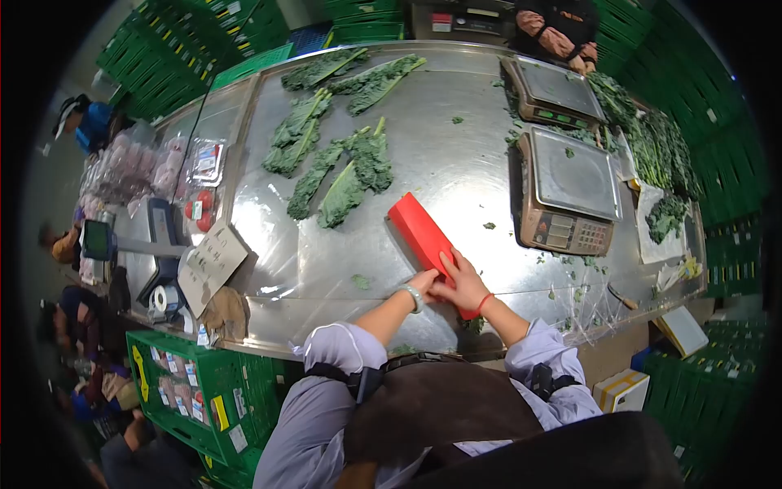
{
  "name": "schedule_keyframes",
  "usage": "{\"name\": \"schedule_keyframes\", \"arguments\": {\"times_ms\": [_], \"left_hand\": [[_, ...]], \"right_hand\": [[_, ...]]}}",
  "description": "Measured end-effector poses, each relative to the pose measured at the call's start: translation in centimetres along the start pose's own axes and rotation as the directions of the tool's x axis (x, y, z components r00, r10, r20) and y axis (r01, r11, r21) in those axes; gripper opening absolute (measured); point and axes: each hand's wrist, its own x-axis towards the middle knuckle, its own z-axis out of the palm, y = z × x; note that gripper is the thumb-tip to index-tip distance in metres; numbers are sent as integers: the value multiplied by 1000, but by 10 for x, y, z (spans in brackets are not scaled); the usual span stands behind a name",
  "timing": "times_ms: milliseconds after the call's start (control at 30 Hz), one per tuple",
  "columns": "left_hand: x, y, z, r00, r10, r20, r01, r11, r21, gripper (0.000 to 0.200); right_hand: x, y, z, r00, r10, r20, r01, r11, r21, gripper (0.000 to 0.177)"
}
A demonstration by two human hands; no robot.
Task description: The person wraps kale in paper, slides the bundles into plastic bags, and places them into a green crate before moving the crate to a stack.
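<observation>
A long red flat pack [419, 231] lies slanted on the steel table [456, 171] just in front of me. My right hand [461, 281] rests on its near end, fingers spread over it. My left hand [423, 283] touches the same end from the left, beside the right hand. Several dark green kale leaves [342, 167] lie spread on the table farther out, with more kale leaves [358, 75] near the far edge.
Two weighing scales [570, 183] [554, 88] stand on the right, with a heap of greens [652, 143] beyond them. Another person's hands [582, 55] are at the far edge. Packed trays [202, 183] and a cardboard sign [210, 262] sit left. Green crates [204, 391] surround the table.
</observation>
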Motion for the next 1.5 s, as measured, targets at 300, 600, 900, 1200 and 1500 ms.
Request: {"name": "schedule_keyframes", "arguments": {"times_ms": [300,600,900,1200,1500], "left_hand": [[-167,0,-98,563,824,-63,-307,279,910,44],[-239,-54,-273,368,878,-307,-12,334,942,22],[-244,-15,-243,460,858,-230,-111,312,943,18],[-247,-25,-105,-12,970,244,-95,-244,965,9],[-214,-26,21,-11,882,470,-307,-451,838,9]], "right_hand": [[-15,-31,-54,989,35,145,49,845,-533,88],[-97,-110,-34,994,-25,109,60,940,-336,71],[-112,-156,7,902,-180,392,252,958,-141,67],[-82,-142,12,866,-229,445,370,891,-261,70],[-104,-116,-43,930,-178,323,283,905,-317,65]]}}
